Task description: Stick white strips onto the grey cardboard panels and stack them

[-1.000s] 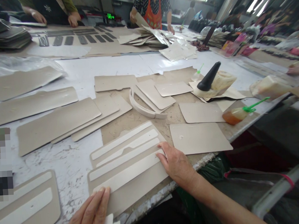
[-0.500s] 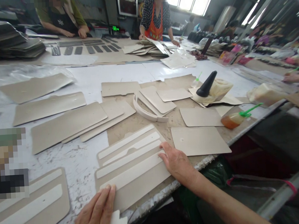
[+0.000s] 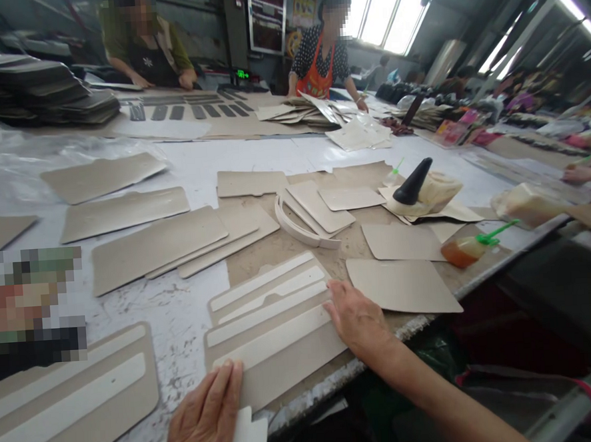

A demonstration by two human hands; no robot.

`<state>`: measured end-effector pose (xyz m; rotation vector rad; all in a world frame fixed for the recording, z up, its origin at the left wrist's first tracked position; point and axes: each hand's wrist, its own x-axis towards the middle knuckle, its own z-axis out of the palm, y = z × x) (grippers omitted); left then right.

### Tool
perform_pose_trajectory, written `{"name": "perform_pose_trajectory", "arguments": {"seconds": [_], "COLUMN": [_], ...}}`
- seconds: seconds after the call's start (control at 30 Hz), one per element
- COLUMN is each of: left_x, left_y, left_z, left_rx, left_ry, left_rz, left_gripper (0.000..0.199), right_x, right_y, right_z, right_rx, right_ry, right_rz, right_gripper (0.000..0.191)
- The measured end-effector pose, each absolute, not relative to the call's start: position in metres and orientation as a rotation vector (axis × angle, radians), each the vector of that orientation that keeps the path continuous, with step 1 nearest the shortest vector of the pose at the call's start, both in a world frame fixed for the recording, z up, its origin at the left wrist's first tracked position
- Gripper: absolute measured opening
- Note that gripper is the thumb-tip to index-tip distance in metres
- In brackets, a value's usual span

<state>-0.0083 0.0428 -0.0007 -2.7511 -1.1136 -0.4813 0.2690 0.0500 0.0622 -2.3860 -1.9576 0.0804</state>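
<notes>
Resting near six o'clock, the lower white strip (image 3: 282, 337) lies across a beige panel (image 3: 299, 367). At seven, the left hand (image 3: 207, 413) holds its fingers together on the strip's left end; at five, the right hand (image 3: 359, 317) bends thumb and forefinger, slightly parted, at the other (whether they pinch it, I cannot tell). Uneven pressure could set the strip askew to the upper white strip (image 3: 266, 314). A sideways drag might slide the panel over the nearby table edge (image 3: 330, 387). A careless left wrist could sweep off the notched white piece (image 3: 251, 432) beside it.
</notes>
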Motion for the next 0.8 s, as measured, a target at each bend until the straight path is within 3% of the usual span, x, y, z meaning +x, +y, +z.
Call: {"name": "perform_pose_trajectory", "arguments": {"seconds": [0.07,0.2,0.27,0.4,0.57,0.8], "left_x": [-0.01,-0.01,-0.009,-0.006,-0.005,0.006], "left_y": [0.045,0.047,0.046,0.041,0.037,0.033], "left_z": [-0.001,-0.001,0.0,-0.002,-0.007,-0.007], "left_rx": [-2.734,-2.734,-2.753,-2.75,-2.734,-2.679], "left_ry": [-1.056,-0.991,-1.024,-1.113,-1.174,-1.392], "left_rz": [-0.467,-0.48,-0.492,-0.551,-0.584,-0.675], "left_gripper": [0.072,0.067,0.067,0.063,0.049,0.043], "right_x": [0.265,0.256,0.254,0.252,0.23,0.193], "right_y": [0.06,0.086,0.095,0.1,0.101,0.105], "right_z": [0.067,0.053,0.037,0.018,0.035,0.024], "right_rx": [-2.285,-1.903,-1.828,-1.834,-1.767,-1.574], "right_ry": [-1.985,-2.084,-2.157,-2.26,-2.229,-2.381], "right_rz": [-0.05,-0.161,-0.167,-0.162,-0.208,-0.024], "right_gripper": [0.027,0.058,0.064,0.062,0.064,0.059]}}
